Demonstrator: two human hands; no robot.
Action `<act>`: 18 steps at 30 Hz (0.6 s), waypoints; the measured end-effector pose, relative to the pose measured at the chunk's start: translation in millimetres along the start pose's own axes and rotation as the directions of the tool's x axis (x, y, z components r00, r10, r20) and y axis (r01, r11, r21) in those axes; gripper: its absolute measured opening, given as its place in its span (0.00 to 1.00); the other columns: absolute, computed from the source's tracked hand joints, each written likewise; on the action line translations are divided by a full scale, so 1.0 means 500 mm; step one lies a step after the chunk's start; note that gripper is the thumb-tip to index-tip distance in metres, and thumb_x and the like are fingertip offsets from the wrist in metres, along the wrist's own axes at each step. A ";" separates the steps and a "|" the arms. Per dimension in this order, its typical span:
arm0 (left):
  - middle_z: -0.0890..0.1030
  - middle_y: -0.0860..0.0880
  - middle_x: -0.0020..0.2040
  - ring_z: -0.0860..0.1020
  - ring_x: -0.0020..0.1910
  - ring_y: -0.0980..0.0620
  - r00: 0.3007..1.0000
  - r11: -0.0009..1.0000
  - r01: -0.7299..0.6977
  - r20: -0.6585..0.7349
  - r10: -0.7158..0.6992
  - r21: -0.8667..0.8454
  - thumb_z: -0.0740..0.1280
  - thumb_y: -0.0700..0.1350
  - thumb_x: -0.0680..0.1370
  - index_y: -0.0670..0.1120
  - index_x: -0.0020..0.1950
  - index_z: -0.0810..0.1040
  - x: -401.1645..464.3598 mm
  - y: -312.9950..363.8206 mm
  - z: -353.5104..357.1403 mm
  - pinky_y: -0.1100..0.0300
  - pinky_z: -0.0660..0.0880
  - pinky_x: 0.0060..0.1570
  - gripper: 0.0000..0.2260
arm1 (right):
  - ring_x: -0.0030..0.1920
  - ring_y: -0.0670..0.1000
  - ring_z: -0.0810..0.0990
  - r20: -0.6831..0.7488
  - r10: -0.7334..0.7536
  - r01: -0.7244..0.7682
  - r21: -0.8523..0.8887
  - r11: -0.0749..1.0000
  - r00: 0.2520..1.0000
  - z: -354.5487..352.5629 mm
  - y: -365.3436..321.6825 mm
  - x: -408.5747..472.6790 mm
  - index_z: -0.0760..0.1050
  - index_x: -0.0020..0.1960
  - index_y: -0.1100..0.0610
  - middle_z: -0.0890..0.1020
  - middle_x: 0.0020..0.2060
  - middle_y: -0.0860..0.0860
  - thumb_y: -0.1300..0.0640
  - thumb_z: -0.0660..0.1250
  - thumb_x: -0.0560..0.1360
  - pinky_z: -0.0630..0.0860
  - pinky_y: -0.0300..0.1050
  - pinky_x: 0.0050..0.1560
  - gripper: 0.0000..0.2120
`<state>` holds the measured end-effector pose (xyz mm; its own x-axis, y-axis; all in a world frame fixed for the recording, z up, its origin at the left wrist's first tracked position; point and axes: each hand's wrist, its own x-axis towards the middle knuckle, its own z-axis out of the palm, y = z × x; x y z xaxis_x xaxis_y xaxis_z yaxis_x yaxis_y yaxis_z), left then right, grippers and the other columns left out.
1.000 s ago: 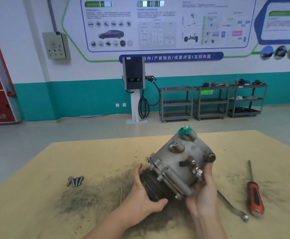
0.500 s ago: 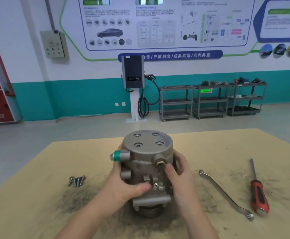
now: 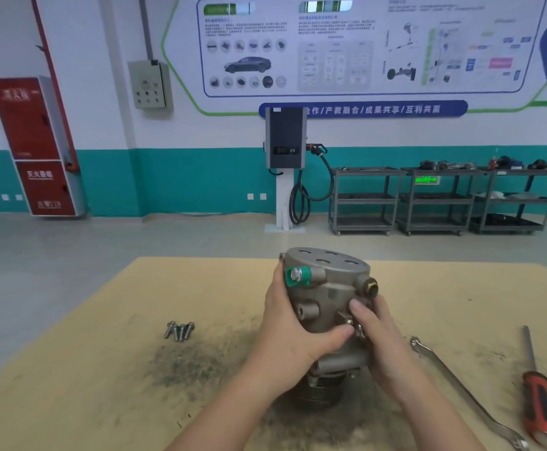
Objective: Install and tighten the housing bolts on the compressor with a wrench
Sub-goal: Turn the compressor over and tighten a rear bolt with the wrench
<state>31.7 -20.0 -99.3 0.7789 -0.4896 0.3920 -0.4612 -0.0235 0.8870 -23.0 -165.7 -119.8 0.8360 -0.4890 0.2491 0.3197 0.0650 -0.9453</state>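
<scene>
On table: grey compressor (image 3: 325, 297) upright, green-capped port, both hands' fingers (image 3: 358, 309) grasping it.

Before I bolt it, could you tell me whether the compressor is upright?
Upright: the compressor stands pulley-end down, flat end plate on top.

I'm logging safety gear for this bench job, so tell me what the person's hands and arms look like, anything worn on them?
Nothing is worn. The left hand and the right hand are both bare, with no gloves, rings or wristbands to be seen. Both forearms are bare as well up to the bottom edge of the picture, so no sleeve shows. The nails that show on the fingers are short and unpainted.
</scene>
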 end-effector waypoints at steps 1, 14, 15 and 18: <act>0.69 0.61 0.69 0.75 0.61 0.65 1.000 1.000 -0.006 0.031 0.006 -0.016 0.80 0.60 0.60 0.70 0.72 0.53 0.000 -0.002 -0.002 0.65 0.75 0.60 0.49 | 0.61 0.53 0.78 0.005 0.001 -0.001 -0.003 1.000 1.000 -0.005 0.003 -0.001 0.71 0.63 0.53 0.80 0.60 0.53 0.39 0.74 0.58 0.71 0.61 0.66 0.37; 0.68 0.64 0.70 0.67 0.70 0.64 0.988 0.978 0.074 0.123 -0.099 0.195 0.68 0.68 0.65 0.61 0.71 0.65 0.053 0.018 -0.195 0.61 0.64 0.69 0.36 | 0.64 0.52 0.71 -0.416 -0.165 0.110 -0.153 0.982 0.894 -0.007 -0.041 -0.080 0.64 0.66 0.46 0.72 0.60 0.52 0.40 0.59 0.73 0.67 0.50 0.66 0.23; 0.72 0.63 0.68 0.70 0.68 0.63 0.989 0.989 0.089 0.103 -0.102 0.119 0.64 0.70 0.68 0.60 0.68 0.70 0.040 0.008 -0.205 0.62 0.67 0.67 0.31 | 0.66 0.48 0.69 -0.395 -0.184 0.122 -0.177 0.977 0.900 -0.013 -0.052 -0.078 0.63 0.66 0.43 0.70 0.64 0.50 0.38 0.57 0.73 0.66 0.49 0.66 0.24; 0.83 0.60 0.55 0.79 0.55 0.59 0.982 0.977 0.152 -0.134 -0.132 0.147 0.61 0.56 0.81 0.52 0.60 0.80 0.024 -0.050 -0.238 0.74 0.70 0.51 0.15 | 0.68 0.36 0.62 -0.219 -0.249 0.177 -0.305 0.936 0.943 -0.017 -0.081 -0.064 0.62 0.68 0.36 0.64 0.70 0.40 0.29 0.59 0.69 0.61 0.41 0.66 0.30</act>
<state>103.2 78.7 -87.8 0.8827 -0.3613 0.3004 -0.3952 -0.2251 0.8906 -66.7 -160.2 -91.6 0.6116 -0.6676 0.4245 0.3109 -0.2906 -0.9049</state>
